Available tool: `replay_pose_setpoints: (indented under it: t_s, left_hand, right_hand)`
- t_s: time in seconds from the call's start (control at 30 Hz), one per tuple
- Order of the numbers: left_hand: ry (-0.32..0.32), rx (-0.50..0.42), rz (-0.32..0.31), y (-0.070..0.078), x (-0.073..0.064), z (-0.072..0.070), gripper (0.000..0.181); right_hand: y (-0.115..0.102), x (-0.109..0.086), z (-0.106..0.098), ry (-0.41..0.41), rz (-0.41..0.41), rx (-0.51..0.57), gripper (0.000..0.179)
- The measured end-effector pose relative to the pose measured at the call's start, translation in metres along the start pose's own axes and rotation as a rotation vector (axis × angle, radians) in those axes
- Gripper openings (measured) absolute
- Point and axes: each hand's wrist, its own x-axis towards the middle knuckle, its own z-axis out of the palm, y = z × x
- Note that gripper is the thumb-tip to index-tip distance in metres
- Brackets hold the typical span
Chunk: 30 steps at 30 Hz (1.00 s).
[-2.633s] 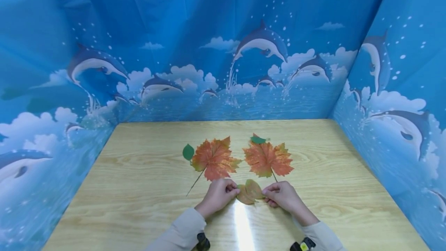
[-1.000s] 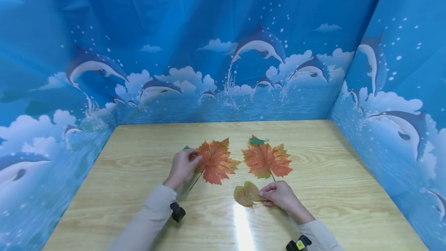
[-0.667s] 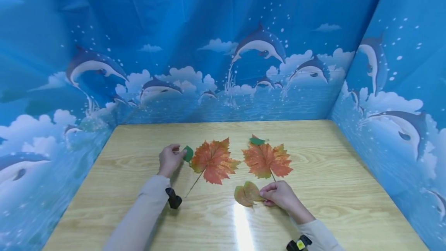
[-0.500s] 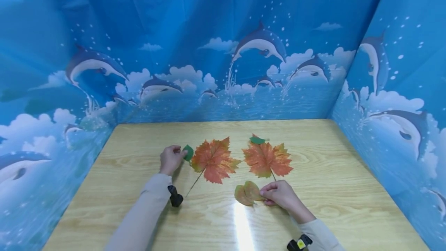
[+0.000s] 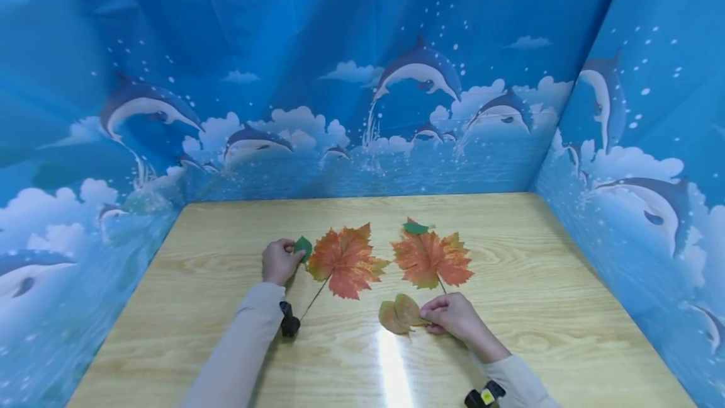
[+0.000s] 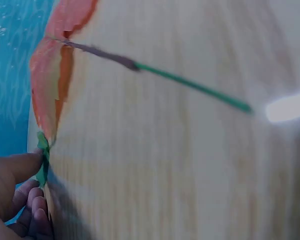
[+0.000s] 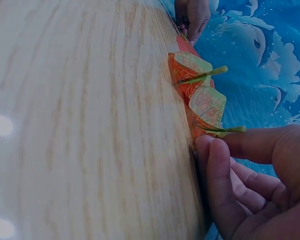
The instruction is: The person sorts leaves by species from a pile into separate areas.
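At the left of the table my left hand (image 5: 280, 261) pinches the edge of a small green leaf (image 5: 303, 249); in the left wrist view the thumb (image 6: 26, 166) presses on that leaf. Just right of it lies an orange maple-like leaf (image 5: 345, 263) with a long stem (image 5: 314, 300). Nearer the front, my right hand (image 5: 455, 318) pinches the right edge of a yellow-green rounded leaf (image 5: 408, 309). A second rounded leaf (image 5: 389, 318) overlaps it on the left. Their short stems stick out in the right wrist view.
A second orange maple-like leaf (image 5: 433, 260) lies at the right, with another small green leaf (image 5: 416, 228) across its top. Blue dolphin-print sheeting (image 5: 340, 80) stands around the back and sides of the wooden table (image 5: 538, 282).
My left hand has let go of the rounded leaves, moved left and back past the left maple-like leaf, and taken hold of the green leaf. The right hand stays at its rounded leaf.
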Motion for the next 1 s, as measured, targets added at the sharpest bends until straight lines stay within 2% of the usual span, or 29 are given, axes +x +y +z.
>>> replay_pose_setpoints:
  t_s: [0.17,0.4,0.8,1.0]
  left_hand:
    - [-0.019,-0.018,-0.043,-0.0004,0.0022,0.0008,0.036]
    - [-0.024,-0.015,-0.038,-0.0028,0.0054,0.0021,0.037]
    - [-0.064,-0.012,-0.070,0.0033,0.0068,-0.0008,0.032]
    - [-0.097,-0.035,-0.082,0.0026,0.0069,-0.0020,0.037]
  right_hand:
    - [-0.0006,-0.0010,0.0000,0.001,-0.001,-0.006,0.014]
    - [0.0015,-0.0003,-0.0013,-0.024,-0.020,0.009,0.015]
    - [0.0007,-0.0007,-0.0011,-0.028,-0.015,0.015,0.016]
    - [0.0022,-0.0001,-0.0017,-0.028,-0.025,0.011,0.015]
